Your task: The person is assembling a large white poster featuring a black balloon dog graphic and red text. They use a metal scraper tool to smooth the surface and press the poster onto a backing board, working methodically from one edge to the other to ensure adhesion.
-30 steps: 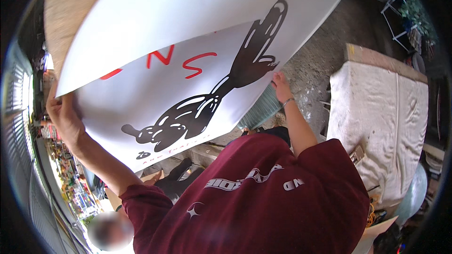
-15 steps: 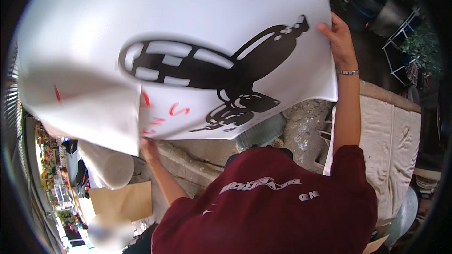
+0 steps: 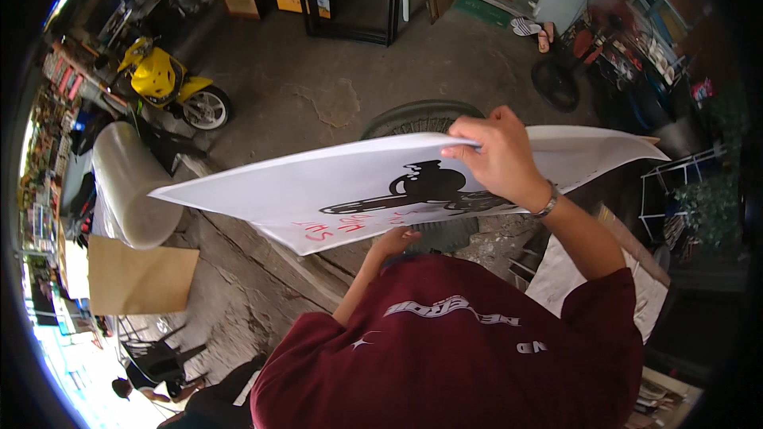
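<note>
One sheet (image 3: 354, 171) partly hiding round rim (image 3: 421, 108) — yellow motorbike (image 3: 155, 75) beyond.

Open floor (image 3: 274, 83) beyond the white sheet (image 3: 342, 171), room to pass there! The sheet itself bars the middle, a translucent roll (image 3: 131, 187) blocks left, the pale counter (image 3: 572, 274) crowds right.

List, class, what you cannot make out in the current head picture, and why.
In the head view:
White sheet: far side, turned away.
Black drawing: partly hidden behind the right hand.
Left hand: contact with the sheet, unclear from this angle.
Round thing: lower part, hidden by the sheet.
Black frame: top, cut off.
</note>
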Motion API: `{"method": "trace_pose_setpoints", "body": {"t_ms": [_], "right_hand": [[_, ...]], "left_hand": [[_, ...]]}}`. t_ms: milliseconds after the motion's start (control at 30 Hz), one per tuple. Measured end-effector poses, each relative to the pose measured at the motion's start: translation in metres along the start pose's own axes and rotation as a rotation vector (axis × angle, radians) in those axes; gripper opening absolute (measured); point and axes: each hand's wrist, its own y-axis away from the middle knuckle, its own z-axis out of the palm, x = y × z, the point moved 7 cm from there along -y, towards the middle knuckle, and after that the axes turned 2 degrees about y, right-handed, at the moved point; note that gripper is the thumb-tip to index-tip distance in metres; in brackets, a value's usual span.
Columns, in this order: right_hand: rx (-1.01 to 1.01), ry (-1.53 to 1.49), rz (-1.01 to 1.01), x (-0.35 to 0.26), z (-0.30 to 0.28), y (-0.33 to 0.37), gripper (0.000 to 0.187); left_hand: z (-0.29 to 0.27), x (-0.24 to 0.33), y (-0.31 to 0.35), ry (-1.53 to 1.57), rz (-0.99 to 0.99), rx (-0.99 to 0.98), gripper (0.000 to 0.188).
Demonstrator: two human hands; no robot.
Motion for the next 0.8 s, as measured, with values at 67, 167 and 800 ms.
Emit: {"method": "trace_pose_setpoints", "body": {"t_ms": [67, 167, 800], "right_hand": [[-0.073, -0.027, -0.008, 0.011, 0.032, 0.009, 0.018], [-0.136, -0.057, -0.028, 0.024, 0.067, 0.027, 0.019], [-0.004, -0.155, 0.020, 0.045, 0.063, 0.067, 0.010]], "left_hand": [[-0.037, 0.106, 0.064, 0.175, 0.296, -0.113, 0.035], [-0.122, 0.245, 0.167, 0.116, 0.890, 0.336, 0.030], [-0.140, 0.272, 0.097, -0.295, 0.546, 0.479, 0.017]]}}
